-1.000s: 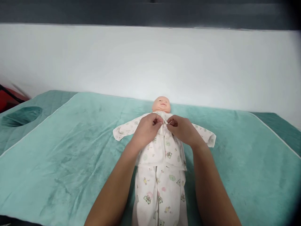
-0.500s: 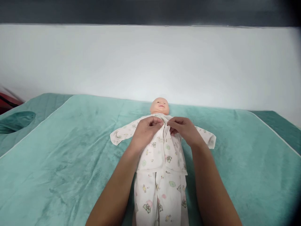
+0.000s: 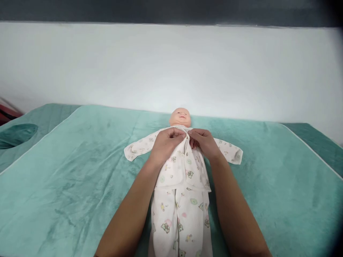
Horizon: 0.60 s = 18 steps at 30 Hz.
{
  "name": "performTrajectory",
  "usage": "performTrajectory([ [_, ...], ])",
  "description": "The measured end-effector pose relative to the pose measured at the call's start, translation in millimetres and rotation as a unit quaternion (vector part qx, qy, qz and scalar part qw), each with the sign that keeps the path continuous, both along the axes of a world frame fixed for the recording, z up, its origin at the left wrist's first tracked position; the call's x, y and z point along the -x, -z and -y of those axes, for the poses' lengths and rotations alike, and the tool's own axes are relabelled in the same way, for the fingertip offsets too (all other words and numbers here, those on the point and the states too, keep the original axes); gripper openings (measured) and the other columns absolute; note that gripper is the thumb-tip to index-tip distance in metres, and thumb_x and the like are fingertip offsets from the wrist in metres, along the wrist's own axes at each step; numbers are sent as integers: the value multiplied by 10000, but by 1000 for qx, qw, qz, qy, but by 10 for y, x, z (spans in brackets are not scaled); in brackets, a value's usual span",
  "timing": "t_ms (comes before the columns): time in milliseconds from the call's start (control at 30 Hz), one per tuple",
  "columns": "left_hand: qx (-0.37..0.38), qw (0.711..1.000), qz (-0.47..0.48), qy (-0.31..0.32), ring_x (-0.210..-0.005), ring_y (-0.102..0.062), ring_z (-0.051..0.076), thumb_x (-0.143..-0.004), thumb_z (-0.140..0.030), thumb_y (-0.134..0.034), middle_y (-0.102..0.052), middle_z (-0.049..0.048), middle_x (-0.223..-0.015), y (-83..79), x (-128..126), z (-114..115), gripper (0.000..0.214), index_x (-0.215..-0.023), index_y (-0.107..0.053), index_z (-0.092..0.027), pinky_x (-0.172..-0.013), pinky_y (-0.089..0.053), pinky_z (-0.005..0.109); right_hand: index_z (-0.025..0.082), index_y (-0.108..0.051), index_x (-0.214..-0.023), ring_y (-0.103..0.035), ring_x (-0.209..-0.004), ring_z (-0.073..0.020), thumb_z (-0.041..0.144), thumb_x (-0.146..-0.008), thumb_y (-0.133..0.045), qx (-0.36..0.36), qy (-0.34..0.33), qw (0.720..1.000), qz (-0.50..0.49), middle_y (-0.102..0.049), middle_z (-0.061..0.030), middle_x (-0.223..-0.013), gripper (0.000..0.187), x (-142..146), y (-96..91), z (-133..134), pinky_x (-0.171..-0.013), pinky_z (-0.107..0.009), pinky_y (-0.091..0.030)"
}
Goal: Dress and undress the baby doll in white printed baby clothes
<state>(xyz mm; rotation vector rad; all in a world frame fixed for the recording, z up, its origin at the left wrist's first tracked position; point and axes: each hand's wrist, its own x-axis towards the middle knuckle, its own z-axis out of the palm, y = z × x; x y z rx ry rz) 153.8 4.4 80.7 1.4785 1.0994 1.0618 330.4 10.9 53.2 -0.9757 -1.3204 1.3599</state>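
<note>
A baby doll [image 3: 180, 117] lies on its back, head away from me, dressed in a white printed jacket [image 3: 174, 171] and matching trousers [image 3: 164, 217]. Both sleeves stretch out sideways. At the upper chest my left hand [image 3: 168, 141] pinches the left front edge of the jacket between thumb and fingers. Close beside it, my right hand [image 3: 202, 141] pinches the right front edge, its fingers partly tucked under the cloth. The two edges meet between my fingertips. Below, the jacket front hangs slightly apart. Any fastener between the fingers is too small to make out.
A teal, velvety cover [image 3: 88, 171] spreads under the doll, with white piping along its sides. An oval hole [image 3: 17, 135] sits at the far left. A white wall [image 3: 171, 67] rises behind, and a red object [image 3: 8, 113] shows at the left edge.
My hands have come closer together, bringing the two jacket edges together at the chest. The whole view has shifted slightly.
</note>
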Motion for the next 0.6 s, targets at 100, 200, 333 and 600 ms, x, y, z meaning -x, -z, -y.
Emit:
performTrajectory([
  [100, -5, 1000, -11, -3, -715, -572, 135, -796, -353, -677, -650, 17, -775, 3, 9, -4, 184, -843, -714, -178, -642, -422, 247, 166, -713, -799, -545, -494, -107, 389, -839, -679, -18, -36, 999, -16, -622, 2, -556, 230, -48, 54, -19, -494, -222, -417],
  [200, 0, 1000, -13, -10, -698, -565, 130, -787, -368, -687, -642, 11, -766, 11, 17, -10, 196, -833, -700, -178, -625, -415, 242, 172, -710, -909, -554, -502, -103, 355, -823, -704, -39, -61, 997, -11, -615, 21, -577, 202, -67, 65, -21, -504, -222, -434],
  [333, 0, 1000, -16, -14, -692, -573, 128, -784, -365, -690, -658, 13, -769, 17, 25, -20, 193, -803, -686, -173, -626, -417, 239, 181, -668, -871, -543, -488, -84, 345, -773, -761, -32, -47, 998, 25, -603, 39, -620, 212, -37, 34, -12, -479, -207, -429],
  [600, 4, 999, -22, 29, -609, -505, 99, -811, -366, -666, -612, -7, -687, -56, 95, -7, 200, -776, -698, -171, -568, -362, 227, 193, -585, -793, -482, -448, -71, 360, -763, -756, -55, -6, 995, 87, -526, 65, -583, 241, 52, -32, 38, -441, -200, -362],
])
